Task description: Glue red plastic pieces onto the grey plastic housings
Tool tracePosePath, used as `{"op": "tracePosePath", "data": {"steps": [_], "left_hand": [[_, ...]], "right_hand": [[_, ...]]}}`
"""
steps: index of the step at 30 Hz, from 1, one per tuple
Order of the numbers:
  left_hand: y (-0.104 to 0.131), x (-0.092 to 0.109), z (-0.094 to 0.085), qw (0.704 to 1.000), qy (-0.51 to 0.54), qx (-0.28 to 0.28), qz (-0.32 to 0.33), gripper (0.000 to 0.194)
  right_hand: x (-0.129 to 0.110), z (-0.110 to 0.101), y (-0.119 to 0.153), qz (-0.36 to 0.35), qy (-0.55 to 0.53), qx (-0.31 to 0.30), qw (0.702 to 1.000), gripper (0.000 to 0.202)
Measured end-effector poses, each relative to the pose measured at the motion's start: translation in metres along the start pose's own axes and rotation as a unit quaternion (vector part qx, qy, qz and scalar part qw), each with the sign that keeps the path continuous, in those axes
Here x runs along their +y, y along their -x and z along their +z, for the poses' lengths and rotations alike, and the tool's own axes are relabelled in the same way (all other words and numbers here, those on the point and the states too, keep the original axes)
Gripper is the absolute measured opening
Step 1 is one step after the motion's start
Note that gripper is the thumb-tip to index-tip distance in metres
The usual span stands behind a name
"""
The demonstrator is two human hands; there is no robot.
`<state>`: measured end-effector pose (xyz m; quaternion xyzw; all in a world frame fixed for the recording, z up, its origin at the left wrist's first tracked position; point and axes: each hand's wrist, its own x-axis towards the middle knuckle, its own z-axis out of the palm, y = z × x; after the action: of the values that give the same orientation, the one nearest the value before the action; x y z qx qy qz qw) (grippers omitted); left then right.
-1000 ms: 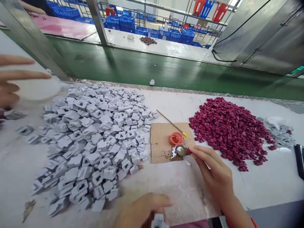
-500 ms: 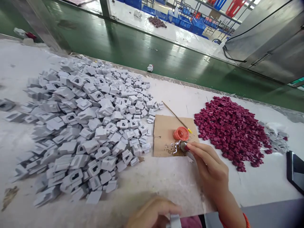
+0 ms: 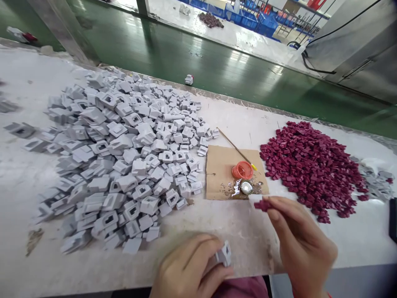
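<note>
My left hand (image 3: 195, 265), low in the middle of the view, is closed around a grey plastic part (image 3: 225, 253) with a square opening facing right. Pinched between the thumb and fingers of my right hand (image 3: 300, 238) is a small maroon plastic piece (image 3: 262, 205). It hovers just in front of a cardboard sheet (image 3: 217, 159). On that sheet stand a small red cup (image 3: 242, 170) and a shiny metal bottle cap (image 3: 247, 187), with wet, glossy liquid around the cap. A thin stick with a yellow tip (image 3: 237, 148) lies across the cardboard's far edge.
A large heap of grey parts (image 3: 124, 153) covers the left of the table; a maroon heap (image 3: 313, 169) lies on the right. Behind the table runs a green conveyor belt (image 3: 149, 54) carrying a grey-and-maroon piece (image 3: 189, 79). A dark device (image 3: 393, 219) sits at the right edge.
My right hand has drawn back from the bottle cap toward me, bringing the maroon piece into clear sight. My left hand has risen further into view with the grey part. The camera view has shifted slightly.
</note>
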<state>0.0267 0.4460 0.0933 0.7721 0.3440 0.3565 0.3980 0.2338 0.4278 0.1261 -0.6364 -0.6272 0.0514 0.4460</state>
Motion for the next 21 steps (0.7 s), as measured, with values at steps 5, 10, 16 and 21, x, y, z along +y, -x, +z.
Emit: {"op": "tracePosePath", "data": {"steps": [5, 10, 16, 21], "left_hand": [[-0.003, -0.002, 0.002, 0.995, -0.083, 0.056, 0.019, 0.018], [-0.002, 0.000, 0.004, 0.997, -0.061, 0.052, 0.005, 0.020], [-0.001, 0.000, 0.004, 0.997, -0.062, 0.052, 0.000, 0.018], [-0.003, 0.001, 0.002, 0.996, -0.072, 0.053, 0.007, 0.015]], "right_hand": [[-0.023, 0.008, 0.033, 0.049, -0.109, -0.075, 0.990, 0.022], [-0.023, 0.016, 0.045, 0.043, -0.103, -0.104, 0.988, 0.027], [-0.021, 0.018, 0.038, 0.007, -0.118, -0.120, 0.986, 0.028], [-0.022, 0.020, 0.035, -0.003, -0.114, -0.150, 0.982, 0.027]]}}
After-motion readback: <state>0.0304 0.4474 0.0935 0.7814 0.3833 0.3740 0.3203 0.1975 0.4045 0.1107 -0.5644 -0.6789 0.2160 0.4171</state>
